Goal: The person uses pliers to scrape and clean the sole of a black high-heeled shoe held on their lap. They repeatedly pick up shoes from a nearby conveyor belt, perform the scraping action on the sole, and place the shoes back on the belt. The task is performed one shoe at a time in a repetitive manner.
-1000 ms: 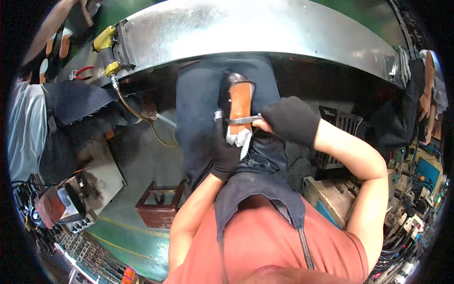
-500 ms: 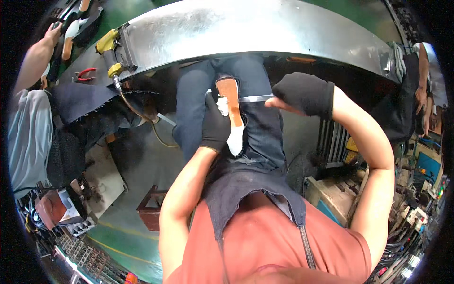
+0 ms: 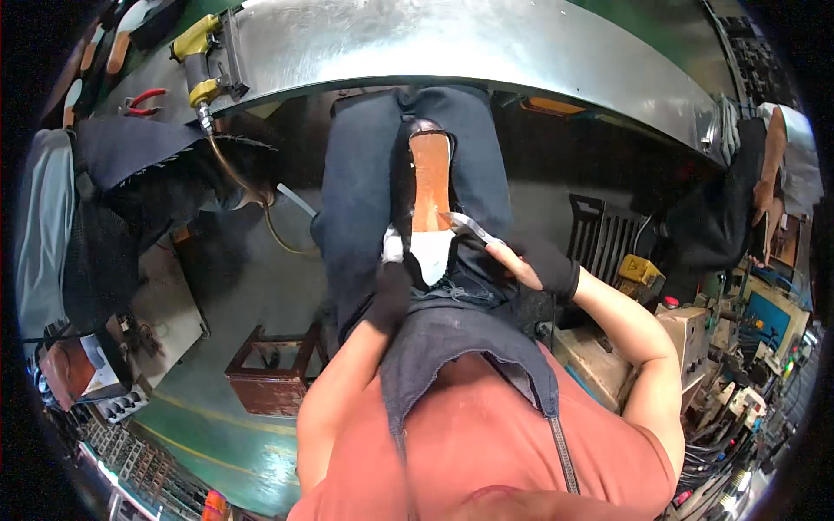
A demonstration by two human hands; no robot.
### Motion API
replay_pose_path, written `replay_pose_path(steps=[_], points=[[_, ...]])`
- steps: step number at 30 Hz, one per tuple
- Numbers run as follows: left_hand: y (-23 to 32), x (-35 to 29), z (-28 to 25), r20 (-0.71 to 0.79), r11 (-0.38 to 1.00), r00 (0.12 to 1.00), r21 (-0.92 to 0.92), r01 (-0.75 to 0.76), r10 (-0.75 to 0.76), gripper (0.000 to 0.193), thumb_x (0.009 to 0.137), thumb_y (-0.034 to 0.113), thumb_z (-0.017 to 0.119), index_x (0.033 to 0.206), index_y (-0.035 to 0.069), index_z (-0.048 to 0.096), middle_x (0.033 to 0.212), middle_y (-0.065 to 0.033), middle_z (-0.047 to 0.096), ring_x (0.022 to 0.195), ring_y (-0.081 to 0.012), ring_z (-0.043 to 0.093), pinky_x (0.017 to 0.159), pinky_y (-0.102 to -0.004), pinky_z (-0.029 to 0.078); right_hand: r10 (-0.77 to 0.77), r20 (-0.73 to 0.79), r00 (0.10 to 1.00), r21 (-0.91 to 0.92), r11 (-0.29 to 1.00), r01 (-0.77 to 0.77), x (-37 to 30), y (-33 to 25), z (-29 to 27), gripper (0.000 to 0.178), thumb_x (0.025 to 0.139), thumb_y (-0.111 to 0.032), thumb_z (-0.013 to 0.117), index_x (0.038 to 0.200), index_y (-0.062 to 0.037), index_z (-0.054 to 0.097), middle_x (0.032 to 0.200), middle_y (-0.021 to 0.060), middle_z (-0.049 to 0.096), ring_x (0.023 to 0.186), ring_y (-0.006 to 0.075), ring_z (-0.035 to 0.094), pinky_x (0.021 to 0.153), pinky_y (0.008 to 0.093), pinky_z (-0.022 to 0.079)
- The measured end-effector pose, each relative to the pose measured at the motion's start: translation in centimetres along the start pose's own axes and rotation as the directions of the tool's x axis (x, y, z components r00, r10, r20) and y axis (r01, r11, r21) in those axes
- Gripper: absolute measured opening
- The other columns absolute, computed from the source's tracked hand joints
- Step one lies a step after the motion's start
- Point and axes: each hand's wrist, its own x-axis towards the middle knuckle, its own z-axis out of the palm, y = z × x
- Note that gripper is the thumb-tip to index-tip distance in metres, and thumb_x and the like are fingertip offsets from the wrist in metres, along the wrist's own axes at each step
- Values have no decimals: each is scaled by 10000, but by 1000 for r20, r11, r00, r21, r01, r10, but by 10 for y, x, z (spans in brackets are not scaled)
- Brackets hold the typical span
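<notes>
A shoe lies bottom up across my thighs, its toe end toward me. The underside has a long brown board and a white front part, edged by dark upper material. My left hand, in a black glove with white wrapping at the fingertips, is closed at the left side of the shoe's front. In my right hand, also in a black glove with bare fingertips, is a knife with a pale metal blade. The blade's tip meets the underside where brown and white join.
Beyond my knees runs a curved metal bench. A yellow air tool with a hose and red-handled pliers are at its left. A wooden stool stands left of me. Another person's hands are at far right; machinery lies below them.
The knife has moved toward me and left, onto the shoe's underside. My left hand has slid down toward the toe, and the shoe lies straighter. Another person's hand has left the upper left.
</notes>
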Motion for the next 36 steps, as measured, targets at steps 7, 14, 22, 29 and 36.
replay_pose_path(steps=[7, 14, 22, 29, 36], points=[[-10, 24, -6, 23, 559, 910, 783, -274, 413, 281, 880, 181, 583, 1101, 9, 559, 956, -162, 660, 891, -288, 653, 787, -384, 500, -280, 32, 960, -317, 908, 275, 2, -82, -27, 455, 975, -425, 478, 873, -10, 636, 774, 191, 644, 709, 341, 644, 647, 415, 499], [29, -15, -5, 146, 983, 974, 80, 164, -175, 443, 1003, 348, 403, 1266, 14, 527, 1151, -109, 621, 1073, -214, 579, 931, -347, 458, -230, 150, 961, -293, 918, 266, 32, -40, -32, 431, 953, -435, 517, 906, -22, 629, 803, 209, 631, 763, 392, 628, 674, 427, 490], [-36, 15, -24, 100, 523, 941, 810, -266, 325, 473, 957, 338, 535, 1257, -14, 436, 1065, -199, 629, 1009, -293, 631, 851, -390, 494, -373, 152, 915, -416, 816, 402, -2, -70, -43, 296, 917, -303, 594, 814, -26, 584, 699, 186, 563, 631, 367, 575, 575, 428, 445], [-1, 14, 1, 17, 622, 983, 773, -129, 183, 703, 809, 376, 725, 1306, 15, 381, 1150, -242, 564, 1039, -391, 599, 835, -454, 488, -762, 247, 599, -285, 533, 797, 28, -99, -3, 424, 875, -459, 601, 787, -45, 573, 688, 155, 590, 598, 312, 618, 554, 396, 493], [-3, -4, -13, 207, 486, 930, 806, -338, 302, 879, 737, 422, 792, 1370, -7, 360, 1251, -241, 504, 1127, -364, 562, 941, -419, 460, -678, 183, 712, -465, 579, 670, 20, -45, -3, 290, 870, -345, 648, 838, -64, 583, 797, 147, 592, 712, 322, 605, 599, 421, 478]])
